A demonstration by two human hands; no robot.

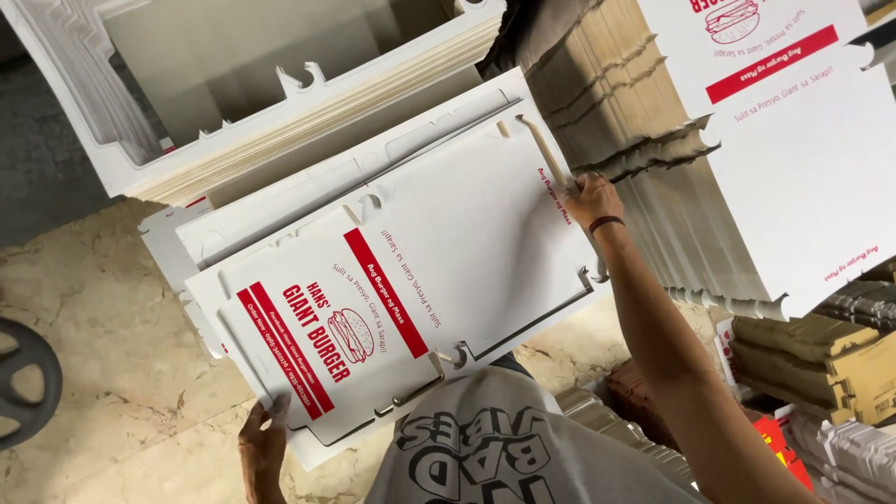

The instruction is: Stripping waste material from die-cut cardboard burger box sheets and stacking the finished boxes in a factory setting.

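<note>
1. The floor (112, 345) is pale stone with thin cracks. Stacks stand all around on it.
2. A tall stack of flat white boxes (793, 140) stands at the right. Its top sheet has a red bar and a red burger drawing near the far edge.
3. Another stack of white sheets (308, 121) lies at the top left, blank side up.
4. The flat white box sheet (411, 280) lies tilted in the middle, held up in front of the person. Its long side runs from near left to far right, between the two hands. It has two red bars, red letters and a small burger drawing at the near left end.
5. Brown cardboard packs (831, 355) sit low at the right.
6. The right hand (590, 198) pinches the sheet's far right edge, its grip closed on it.
7. The left hand (264, 431) holds the near left corner, fingers curled on the edge.
</note>
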